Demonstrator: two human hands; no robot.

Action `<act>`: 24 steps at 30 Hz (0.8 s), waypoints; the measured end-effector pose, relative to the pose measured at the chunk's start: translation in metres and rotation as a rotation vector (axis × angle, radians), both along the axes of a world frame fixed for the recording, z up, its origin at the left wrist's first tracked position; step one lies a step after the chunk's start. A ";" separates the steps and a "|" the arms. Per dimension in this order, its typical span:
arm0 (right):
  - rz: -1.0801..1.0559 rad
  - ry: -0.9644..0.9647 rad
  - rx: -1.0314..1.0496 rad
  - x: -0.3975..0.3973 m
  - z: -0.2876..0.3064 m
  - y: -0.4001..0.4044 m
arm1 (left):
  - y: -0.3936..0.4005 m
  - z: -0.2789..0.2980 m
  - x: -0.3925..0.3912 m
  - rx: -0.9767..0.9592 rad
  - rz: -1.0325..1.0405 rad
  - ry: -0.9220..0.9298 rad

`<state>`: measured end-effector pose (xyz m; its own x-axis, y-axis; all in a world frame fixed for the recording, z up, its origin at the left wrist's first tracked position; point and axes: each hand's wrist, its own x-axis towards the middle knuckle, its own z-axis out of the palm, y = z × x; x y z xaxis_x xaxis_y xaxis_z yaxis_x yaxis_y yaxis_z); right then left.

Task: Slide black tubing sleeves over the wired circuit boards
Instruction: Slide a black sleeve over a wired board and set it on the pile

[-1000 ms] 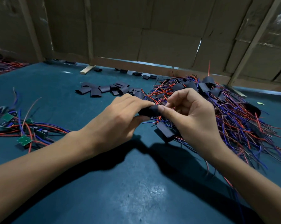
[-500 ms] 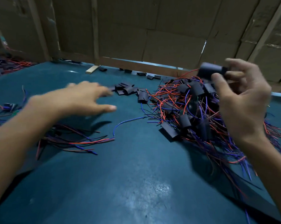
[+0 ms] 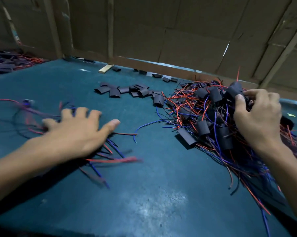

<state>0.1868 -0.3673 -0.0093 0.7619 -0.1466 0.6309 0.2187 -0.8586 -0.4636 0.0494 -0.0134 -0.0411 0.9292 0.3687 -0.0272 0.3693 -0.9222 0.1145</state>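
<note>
Two hands part: the right hand (image 3: 257, 117) pinches a sleeved board (image 3: 234, 91) above the finished pile (image 3: 209, 120); the left hand (image 3: 76, 132), fingers spread, should single out one bare wire (image 3: 113, 159).

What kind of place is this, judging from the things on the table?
Probably a small hand-assembly workshop for electronics. A pile of sleeved wire assemblies and loose black tubing sleeves lie on a blue-green worktable, with cardboard walls behind.

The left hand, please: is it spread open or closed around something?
Spread open: the left hand reaches over loose wires, fingers extended, gripping nothing visible.
</note>
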 end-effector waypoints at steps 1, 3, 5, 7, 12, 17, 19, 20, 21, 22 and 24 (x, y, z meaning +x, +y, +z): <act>-0.005 0.008 0.007 0.000 0.000 0.001 | -0.011 -0.004 0.004 -0.014 -0.081 -0.051; -0.017 0.016 0.016 -0.001 0.000 0.003 | -0.033 -0.012 0.015 -0.036 -0.197 -0.106; -0.023 0.017 0.006 -0.002 -0.001 0.003 | -0.053 -0.014 0.030 -0.041 -0.250 -0.132; -0.022 0.016 -0.004 -0.002 -0.001 0.002 | -0.066 -0.013 0.044 -0.059 -0.280 -0.177; -0.015 -0.050 -0.019 -0.003 0.000 0.001 | -0.062 0.009 0.079 -0.031 -0.285 -0.518; 0.117 -0.477 -0.099 -0.028 0.010 0.020 | 0.008 0.032 0.142 0.053 -0.054 -0.645; 0.357 -0.596 -0.177 -0.045 0.010 0.038 | 0.031 0.024 0.163 -0.096 -0.024 -0.509; 0.524 -0.557 -0.215 -0.055 0.007 0.050 | 0.037 0.016 0.171 -0.151 -0.057 -0.446; 0.691 -0.426 -0.243 -0.066 0.002 0.064 | 0.040 0.008 0.178 -0.172 -0.110 -0.386; 0.832 -0.217 -0.276 -0.075 -0.004 0.077 | 0.040 0.001 0.183 -0.165 -0.166 -0.325; 0.937 0.207 -0.436 -0.088 -0.022 0.099 | 0.040 -0.010 0.186 -0.088 -0.233 -0.232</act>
<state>0.0985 -0.2687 -0.0317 0.5522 0.7649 0.3318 0.8330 -0.4889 -0.2591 0.2352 0.0263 -0.0507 0.9734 0.1510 0.1725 0.1042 -0.9616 0.2539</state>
